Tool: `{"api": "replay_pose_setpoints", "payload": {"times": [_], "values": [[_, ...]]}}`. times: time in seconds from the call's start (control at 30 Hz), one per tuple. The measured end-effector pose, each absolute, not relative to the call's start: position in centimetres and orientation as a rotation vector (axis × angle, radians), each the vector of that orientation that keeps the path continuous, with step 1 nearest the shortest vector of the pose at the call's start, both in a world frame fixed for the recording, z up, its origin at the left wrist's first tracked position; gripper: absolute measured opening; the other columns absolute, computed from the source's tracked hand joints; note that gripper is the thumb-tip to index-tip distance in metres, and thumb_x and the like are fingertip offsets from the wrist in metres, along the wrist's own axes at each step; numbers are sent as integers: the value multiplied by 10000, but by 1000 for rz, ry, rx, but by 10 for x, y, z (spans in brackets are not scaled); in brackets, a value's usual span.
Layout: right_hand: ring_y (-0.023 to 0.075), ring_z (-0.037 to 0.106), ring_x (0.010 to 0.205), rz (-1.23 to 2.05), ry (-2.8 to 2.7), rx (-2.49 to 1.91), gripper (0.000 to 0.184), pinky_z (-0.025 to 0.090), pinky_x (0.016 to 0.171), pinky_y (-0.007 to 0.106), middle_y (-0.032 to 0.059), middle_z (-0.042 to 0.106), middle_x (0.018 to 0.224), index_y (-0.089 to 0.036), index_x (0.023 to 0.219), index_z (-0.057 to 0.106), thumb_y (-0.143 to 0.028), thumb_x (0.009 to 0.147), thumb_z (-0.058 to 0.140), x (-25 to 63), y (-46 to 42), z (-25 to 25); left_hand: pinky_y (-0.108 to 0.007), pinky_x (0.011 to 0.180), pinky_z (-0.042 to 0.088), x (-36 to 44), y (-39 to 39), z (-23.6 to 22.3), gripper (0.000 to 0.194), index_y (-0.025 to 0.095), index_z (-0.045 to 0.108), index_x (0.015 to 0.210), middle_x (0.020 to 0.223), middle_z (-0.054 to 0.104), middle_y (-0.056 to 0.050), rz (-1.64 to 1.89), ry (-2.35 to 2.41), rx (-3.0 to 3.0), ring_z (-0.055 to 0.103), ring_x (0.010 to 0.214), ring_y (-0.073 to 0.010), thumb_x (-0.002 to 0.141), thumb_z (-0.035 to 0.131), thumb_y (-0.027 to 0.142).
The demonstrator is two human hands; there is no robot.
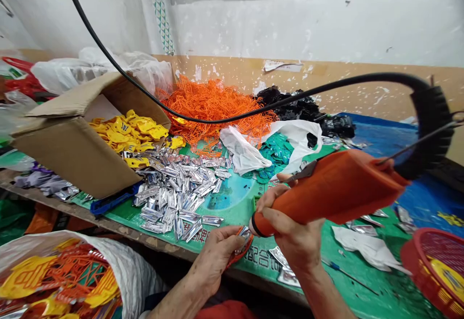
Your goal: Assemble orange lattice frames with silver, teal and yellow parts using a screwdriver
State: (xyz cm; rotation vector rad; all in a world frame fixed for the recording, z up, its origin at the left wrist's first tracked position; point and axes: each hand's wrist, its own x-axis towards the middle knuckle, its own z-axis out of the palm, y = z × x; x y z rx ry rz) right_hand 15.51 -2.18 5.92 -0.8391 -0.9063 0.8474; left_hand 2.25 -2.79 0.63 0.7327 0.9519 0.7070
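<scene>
Orange-wrapped cylindrical tool (326,191) fills the right hand (299,239), fingers curled round; by the green-topped table's (232,193) near edge, the left hand (215,253) pinches a shiny silver-and-orange piece (245,234) between fingertips.

The green-covered worktop (232,195) carried scattered silver metal pieces (174,191), a heap of orange plastic pieces (213,101) with a black heap (293,106) beside it, an open white bag (237,152), a white scrap (362,247) and a red basket (415,256)

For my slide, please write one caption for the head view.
An orange tool in the right grip points at a part in the left grip, silver pieces heaped nearby.
</scene>
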Motion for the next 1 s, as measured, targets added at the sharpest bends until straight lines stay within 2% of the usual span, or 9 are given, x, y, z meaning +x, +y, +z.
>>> {"api": "replay_pose_setpoints", "payload": {"times": [0.13,0.2,0.27,0.37,0.47,0.57,0.77,1.0], "values": [[146,555,567,827,-856,-762,588,485,600,348,-57,592,666,-261,1179,530,-151,624,691,172,-18,72,-229,605,357,19,-22,12,358,147,771,926,696,653,-22,704,911,768,497,631,-124,662,767,389],[149,556,585,693,-823,-798,506,484,616,350,-55,594,660,-244,1102,576,-153,618,695,186,-10,74,-238,661,403,17,-18,12,394,161,771,956,766,696,-41,753,921,763,555,704,-151,655,779,415],[152,557,597,553,-804,-898,349,477,615,347,-38,602,663,-204,946,628,-154,611,712,202,0,70,-239,696,427,15,-14,11,411,163,775,952,780,711,-52,806,930,753,583,740,-163,636,796,425],[147,541,560,448,-799,-1022,148,452,556,324,-14,600,638,-164,701,627,-174,595,729,218,15,55,-220,630,419,13,-11,6,419,149,769,970,762,705,-56,839,954,774,566,668,-139,647,790,415],[145,530,535,433,-805,-1054,129,443,537,315,-10,598,589,-156,606,618,-177,566,739,221,24,39,-209,520,359,10,-9,-1,391,129,760,953,701,667,-42,836,1011,825,494,559,-106,685,761,413],[143,536,534,434,-806,-1064,123,450,545,313,-10,600,572,-154,580,625,-164,549,744,219,29,30,-202,510,364,6,-8,-5,349,132,733,910,691,631,-21,833,1035,826,482,557,-97,703,748,412],[143,551,544,467,-793,-1066,131,466,546,312,-6,617,604,-153,621,635,-173,554,746,217,30,24,-191,500,433,4,-7,3,363,147,644,843,768,635,-15,811,1035,777,531,634,-113,644,792,412],[146,548,555,485,-804,-1095,125,467,556,310,-4,618,612,-152,627,641,-183,562,743,217,29,23,-210,547,503,7,-7,6,338,163,595,750,730,587,14,784,1036,716,543,664,-113,629,810,394]]}}
